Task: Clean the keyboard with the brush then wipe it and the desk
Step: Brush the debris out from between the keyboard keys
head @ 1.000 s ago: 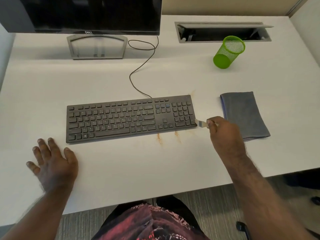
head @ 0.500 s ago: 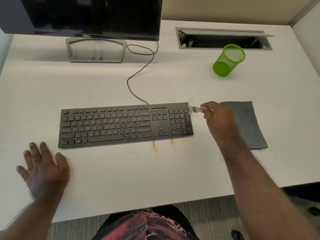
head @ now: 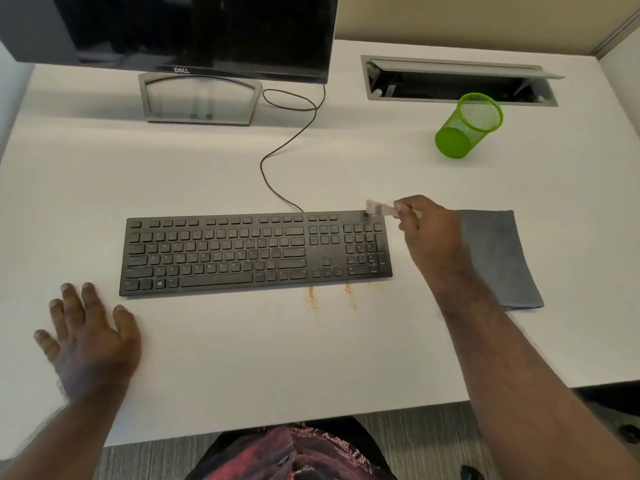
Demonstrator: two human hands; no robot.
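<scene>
Keyboard (head: pixel 256 252): my right hand (head: pixel 427 237) pinched the brush (head: pixel 377 209) at its far-right corner, left hand (head: pixel 91 337) flat, released on tabletop (head: pixel 242 358); I judged short light strokes row by row best.

The brush (head: pixel 378 208) is blurred, and its handle is hidden inside the right hand (head: pixel 427 237), so its shape cannot be told. This hand and its forearm cover the left edge of the grey cloth (head: pixel 498 258). The monitor (head: pixel 194 32) is cut off by the top edge. The letters on the keyboard (head: pixel 256 254) are mostly too small to read. The inside of the cable tray (head: pixel 457 81) is too dark to make out.
</scene>
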